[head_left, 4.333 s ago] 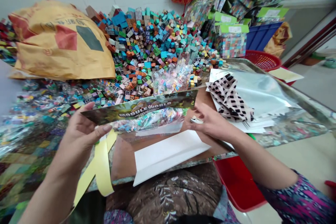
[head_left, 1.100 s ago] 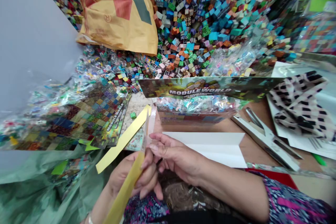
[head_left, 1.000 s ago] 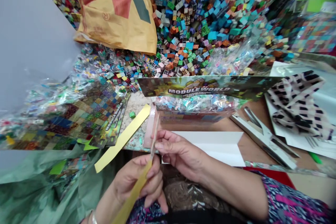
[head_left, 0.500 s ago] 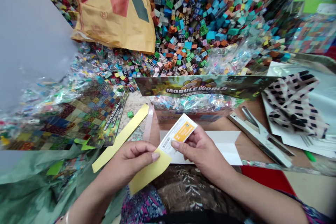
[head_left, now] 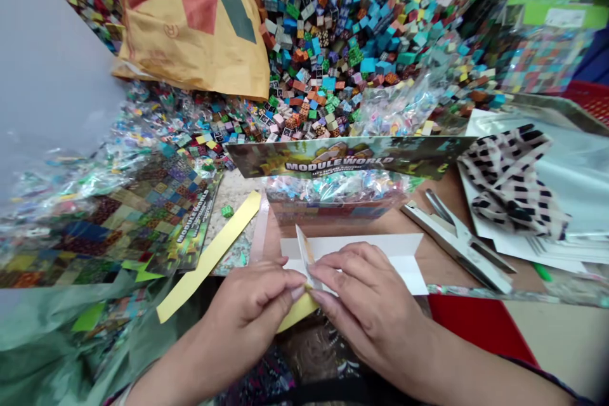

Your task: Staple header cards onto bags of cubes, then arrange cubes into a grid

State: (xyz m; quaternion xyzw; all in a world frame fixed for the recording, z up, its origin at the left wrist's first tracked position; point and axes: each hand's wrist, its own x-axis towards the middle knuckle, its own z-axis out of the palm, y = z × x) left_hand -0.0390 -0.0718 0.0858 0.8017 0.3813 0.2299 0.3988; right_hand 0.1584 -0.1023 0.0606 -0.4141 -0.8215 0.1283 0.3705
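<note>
A loose yellow strip (head_left: 209, 258) lies slanting on the desk (head_left: 273, 247). The left hand's (head_left: 259, 307) grip pinches a folded yellow paper (head_left: 299, 313); the right hand's (head_left: 373, 304) grip pinches the tilted white label (head_left: 303, 247) where both meet, before the MODULE WORLD package (head_left: 339, 163). Rightward lie a metal stapler (head_left: 459, 247) and checkered cloth (head_left: 516, 184).

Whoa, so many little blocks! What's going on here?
A person is working with both hands on a small white card and a yellow strip. The left hand pinches the strip, and the right hand pinches the card, their fingertips close together. Another yellow strip lies off to the left. Just ahead is a "Module World" pack, with a stapler to its right, and a big heap of blocks behind.
</note>
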